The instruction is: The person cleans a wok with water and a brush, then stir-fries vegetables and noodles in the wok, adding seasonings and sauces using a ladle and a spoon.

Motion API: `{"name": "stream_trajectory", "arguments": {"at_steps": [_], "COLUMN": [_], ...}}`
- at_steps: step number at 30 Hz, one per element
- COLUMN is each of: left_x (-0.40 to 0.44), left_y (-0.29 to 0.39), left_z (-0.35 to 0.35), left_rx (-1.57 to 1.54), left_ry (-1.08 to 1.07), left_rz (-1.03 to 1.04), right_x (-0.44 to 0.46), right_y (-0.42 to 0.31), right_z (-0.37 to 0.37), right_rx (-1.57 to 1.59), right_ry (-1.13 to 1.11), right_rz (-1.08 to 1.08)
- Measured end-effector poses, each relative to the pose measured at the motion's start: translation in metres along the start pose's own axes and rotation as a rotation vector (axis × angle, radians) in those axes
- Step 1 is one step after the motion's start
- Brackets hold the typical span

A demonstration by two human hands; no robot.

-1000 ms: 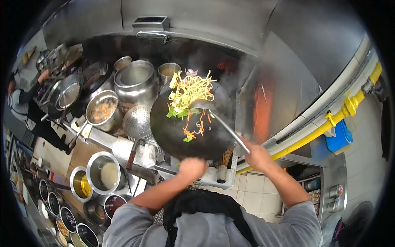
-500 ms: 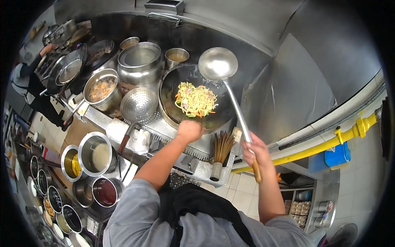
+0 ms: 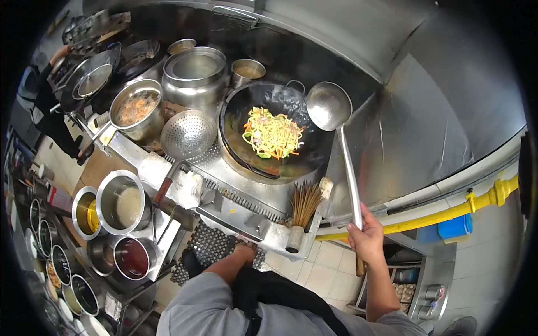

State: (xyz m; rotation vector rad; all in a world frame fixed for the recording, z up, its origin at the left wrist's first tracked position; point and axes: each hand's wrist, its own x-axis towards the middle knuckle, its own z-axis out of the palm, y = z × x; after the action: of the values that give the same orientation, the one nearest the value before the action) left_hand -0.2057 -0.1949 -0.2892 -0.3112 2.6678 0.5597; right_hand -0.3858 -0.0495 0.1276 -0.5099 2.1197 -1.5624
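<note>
My right hand [image 3: 367,238] is wrapped round the handle of a long metal ladle [image 3: 330,109], whose bowl is raised beside the wok's right side. Noodles with vegetable strips [image 3: 273,133] lie in a heap in the black wok [image 3: 238,151] on the stove. Down by the stove's front, below the wok, is my left hand [image 3: 245,253]; its fingers are mostly hidden, so whether it grips anything does not show. Closest to it are the stove front and the dark perforated floor mat [image 3: 208,245]. A bamboo wok brush [image 3: 305,207] stands upright in a holder at the stove's front right.
Left of the wok sit a perforated strainer [image 3: 189,134], a lidded pot [image 3: 195,84] and a pot of brownish food [image 3: 134,106]. Sauce containers [image 3: 133,257] stand lower left. A yellow pipe [image 3: 426,221] runs along the right. Another person [image 3: 42,106] works far left.
My left hand has left the wok's front rim and moved down below the stove edge. The ladle has shifted right with my right hand, and my view has shifted slightly.
</note>
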Motion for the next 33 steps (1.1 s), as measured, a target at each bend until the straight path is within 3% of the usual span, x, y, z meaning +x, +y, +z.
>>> {"name": "stream_trajectory", "arguments": {"at_steps": [2,3,5,8,11,12,15,17,19,20,21,26,29,31,32,33], "left_x": [0.017,0.015,-0.008,-0.093,-0.183,-0.219,-0.324,-0.397,-0.453,-0.473,-0.488,-0.538,-0.551,-0.557,-0.56,-0.563], "left_y": [0.001,0.004,0.003,-0.014,-0.064,-0.085,-0.141,-0.158,-0.165,-0.166,-0.167,-0.16,-0.162,-0.163,-0.163,-0.163], "left_z": [-0.014,-0.021,-0.043,-0.07,-0.066,-0.074,-0.059,-0.091,-0.105,-0.11,-0.111,-0.115,-0.102,-0.101,-0.102,-0.106], "left_rx": [-0.118,-0.136,-0.445,-0.721,-0.863,-0.923,-0.913,-1.055,-1.225,-1.39,-1.392,-1.562,-1.586,-1.618,-1.612,-1.558], "left_ry": [-0.456,-0.448,-0.296,0.286,0.276,0.074,0.119,0.172,0.274,0.379,0.376,0.613,0.661,0.653,0.654,0.66], "left_rz": [-0.02,-0.024,0.017,0.007,-0.102,-0.264,-0.438,-0.481,-0.492,-0.494,-0.497,-0.545,-0.576,-0.636,-0.643,-0.671], "right_x": [-0.011,-0.017,-0.028,-0.041,-0.063,-0.068,-0.08,-0.086,-0.081,-0.072,-0.068,-0.069,-0.066,-0.07,-0.07,-0.068], "right_y": [-0.028,-0.038,-0.051,-0.065,-0.083,-0.083,-0.063,-0.054,-0.023,0.007,0.037,0.08,0.116,0.119,0.12,0.122], "right_z": [0.01,0.018,0.04,0.088,0.164,0.194,0.281,0.346,0.413,0.447,0.478,0.563,0.58,0.586,0.584,0.578], "right_rx": [0.038,0.024,0.004,0.081,0.178,0.176,0.052,-0.139,-0.338,-0.489,-0.56,-0.854,-0.843,-0.57,-0.562,-0.314], "right_ry": [-0.031,-0.045,-0.062,-0.248,-0.526,-0.613,-0.838,-0.89,-0.978,-0.983,-0.893,-0.802,-0.838,-1.034,-1.039,-1.057], "right_rz": [-0.007,-0.009,-0.037,-0.037,0.118,0.188,0.267,0.264,0.085,-0.298,-0.469,-0.317,-0.471,0.166,0.165,0.445]}}
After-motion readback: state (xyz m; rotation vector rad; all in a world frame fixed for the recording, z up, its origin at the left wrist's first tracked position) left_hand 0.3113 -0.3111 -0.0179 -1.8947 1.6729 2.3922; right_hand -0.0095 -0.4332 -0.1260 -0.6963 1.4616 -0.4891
